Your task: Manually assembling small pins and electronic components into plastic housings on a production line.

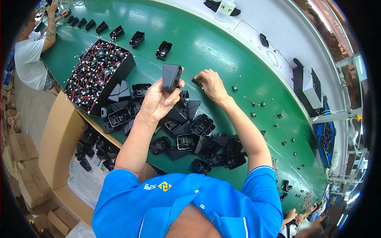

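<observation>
My left hand [158,101] grips a black plastic housing [170,77] with a wedge-like shape, raised above the green table [222,51]. To its right, my right hand [213,85] is low over the table, its fingers bent and drawn together. A small dark part [195,81] shows at those fingertips; most of it is hidden, so its kind is unclear. Nearer to me lies a heap of black housings [202,123], several with their open insides facing up. Small wired parts [235,88] lie to the right of my right hand.
A black box [119,75] full of wired parts stands at the left. Open housings [164,50] form a curved row along the far left. A cardboard carton [59,158] with black parts sits below the table edge. A co-worker [29,59] works at the far left; a white bottle [224,10] stands far back.
</observation>
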The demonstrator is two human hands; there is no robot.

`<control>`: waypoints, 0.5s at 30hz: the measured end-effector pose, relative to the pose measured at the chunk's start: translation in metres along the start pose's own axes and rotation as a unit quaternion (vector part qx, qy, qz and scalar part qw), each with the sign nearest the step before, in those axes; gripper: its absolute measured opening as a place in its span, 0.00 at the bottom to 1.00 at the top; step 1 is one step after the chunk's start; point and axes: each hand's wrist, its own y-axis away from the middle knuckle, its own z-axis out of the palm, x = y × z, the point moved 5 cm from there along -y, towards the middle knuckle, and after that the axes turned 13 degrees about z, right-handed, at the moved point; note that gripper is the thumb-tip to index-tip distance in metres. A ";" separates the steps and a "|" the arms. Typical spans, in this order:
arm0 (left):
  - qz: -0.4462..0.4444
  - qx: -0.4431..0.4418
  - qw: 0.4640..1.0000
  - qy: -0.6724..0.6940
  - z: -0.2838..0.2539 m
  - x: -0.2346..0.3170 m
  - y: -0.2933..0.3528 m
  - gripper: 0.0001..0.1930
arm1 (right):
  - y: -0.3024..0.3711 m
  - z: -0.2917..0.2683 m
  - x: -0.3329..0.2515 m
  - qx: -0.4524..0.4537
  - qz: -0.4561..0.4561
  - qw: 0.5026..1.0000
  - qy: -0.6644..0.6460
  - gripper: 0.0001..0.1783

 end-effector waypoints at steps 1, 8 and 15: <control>0.000 0.000 1.000 0.000 0.000 0.000 0.000 0.20 | 0.000 0.000 -0.001 0.000 0.000 1.000 0.000 0.05; 0.083 0.064 0.977 -0.185 0.012 0.006 -0.001 0.21 | 0.006 -0.033 -0.041 0.145 0.018 0.981 -0.129 0.07; 0.122 0.023 0.988 -0.097 0.020 0.002 0.001 0.23 | 0.023 -0.073 -0.130 0.171 -0.122 0.967 -0.147 0.10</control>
